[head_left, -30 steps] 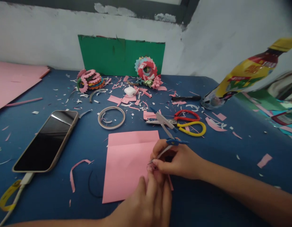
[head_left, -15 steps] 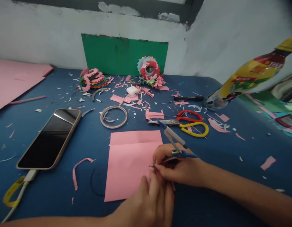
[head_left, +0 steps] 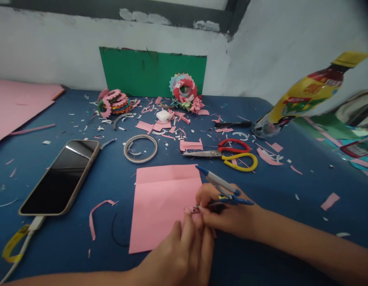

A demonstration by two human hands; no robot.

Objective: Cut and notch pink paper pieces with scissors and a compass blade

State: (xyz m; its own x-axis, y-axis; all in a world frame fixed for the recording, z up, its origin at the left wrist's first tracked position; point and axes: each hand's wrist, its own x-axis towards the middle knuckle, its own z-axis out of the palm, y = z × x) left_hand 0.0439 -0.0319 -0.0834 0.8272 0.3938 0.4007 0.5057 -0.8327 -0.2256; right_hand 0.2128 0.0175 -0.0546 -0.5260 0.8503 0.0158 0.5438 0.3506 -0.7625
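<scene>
A folded pink sheet of paper (head_left: 164, 206) lies on the blue table under my hands. My left hand (head_left: 182, 250) reaches in from below, its fingers close together and pressing a small piece of pink paper (head_left: 191, 210) with dark marks along its edge against the sheet. My right hand (head_left: 228, 216) grips a blue drawing compass (head_left: 236, 201) that carries a white-and-blue pen (head_left: 216, 180). The compass's lower end meets the small piece beside my left fingertips. My fingers partly hide the contact.
Scissors with red and yellow handles (head_left: 239, 162), a tape roll (head_left: 140, 149) and paper scraps lie beyond the sheet. A charging phone (head_left: 60, 178) is at left. A tilted bottle (head_left: 303, 95) stands at right. Paper ornaments (head_left: 184, 89) sit by the green board (head_left: 148, 75).
The pen on the compass has tilted lower and turned slightly. My right hand has shifted a little, baring more of the small marked piece. The whole view has slid slightly left.
</scene>
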